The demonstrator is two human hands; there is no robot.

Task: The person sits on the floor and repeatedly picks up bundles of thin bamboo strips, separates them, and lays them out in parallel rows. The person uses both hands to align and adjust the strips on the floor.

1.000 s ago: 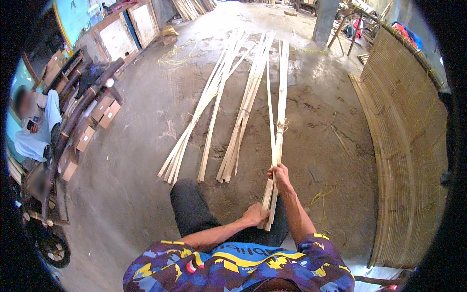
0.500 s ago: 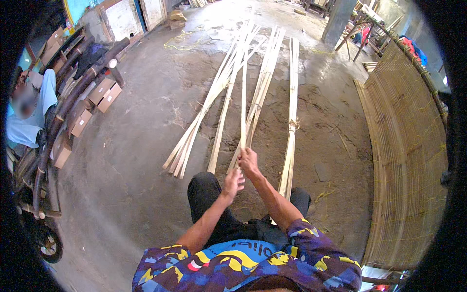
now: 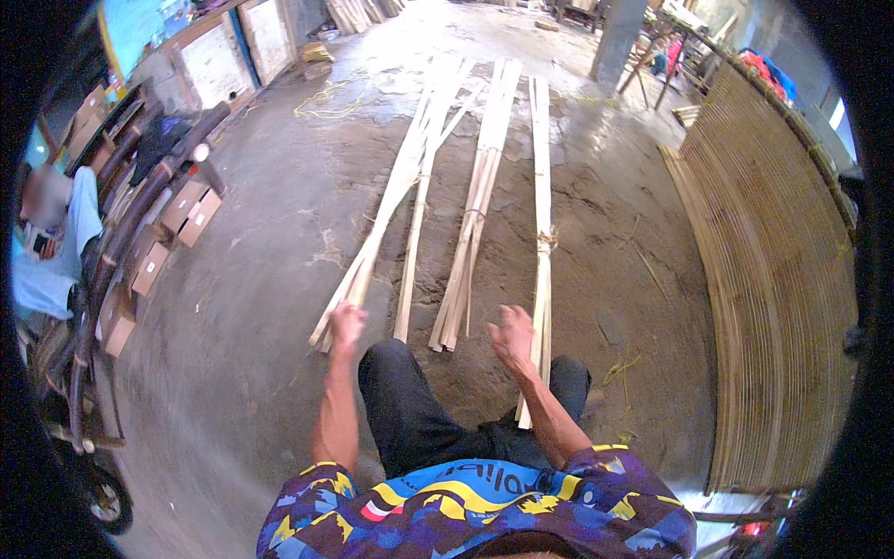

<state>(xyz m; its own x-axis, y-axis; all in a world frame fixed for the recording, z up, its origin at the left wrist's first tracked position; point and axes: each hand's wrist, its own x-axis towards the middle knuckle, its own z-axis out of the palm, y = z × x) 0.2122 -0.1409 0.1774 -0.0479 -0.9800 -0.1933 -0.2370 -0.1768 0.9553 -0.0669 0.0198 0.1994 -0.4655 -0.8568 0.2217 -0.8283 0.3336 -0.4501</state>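
Note:
My left hand [image 3: 348,323] is at the near end of the left bundle of pale wooden strips [image 3: 389,207]. Its fingers look curled but are smeared, so whether they grip the strips is unclear. Between my knees and the left edge of the right bundle of strips [image 3: 543,196], my right hand [image 3: 511,335] hovers with its fingers apart and nothing in it. A tied middle bundle [image 3: 479,207] lies between the hands. Left of that, a narrow group of strips [image 3: 410,270] rests on the floor. The right bundle is tied too, and its near end reaches in between my legs.
A large slatted mat [image 3: 778,289] leans along the right side. To the left are cardboard boxes [image 3: 198,220] by dark poles [image 3: 126,219], a wheel [image 3: 107,498] and a seated person [image 3: 51,233]. A pillar [image 3: 616,47] stands at the far right. The concrete floor [image 3: 251,307] is rough.
My hands have parted: the left went to the left bundle, the right moved slightly right and opened. The long strip my right hand held is out of it. The view has shifted slightly.

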